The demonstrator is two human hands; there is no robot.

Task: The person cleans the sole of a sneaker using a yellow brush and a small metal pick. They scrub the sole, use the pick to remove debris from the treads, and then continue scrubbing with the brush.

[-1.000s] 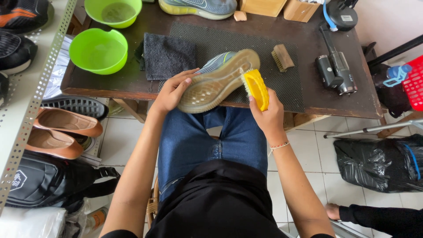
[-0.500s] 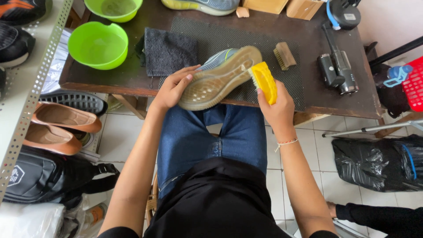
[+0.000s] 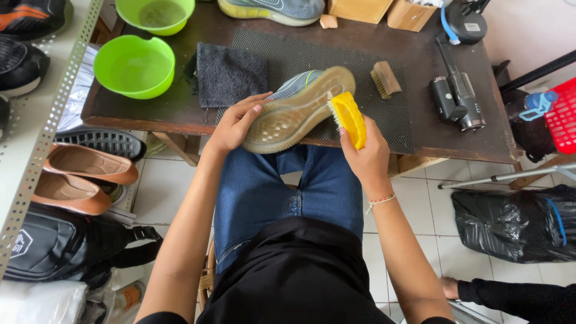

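Head view: left hand grips the upturned sneaker at its heel; right hand clenches a yellow brush, bristles touching the sole, over the bench.

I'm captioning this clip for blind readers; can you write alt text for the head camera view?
Seen from above, a seated person's left hand steadies an upturned sneaker with a translucent tan sole at the edge of a dark wooden table, while the right hand presses a yellow plastic scrub brush against the sole. Two lime-green plastic bowls, a dark grey cloth and a small wooden brush lie on the table.
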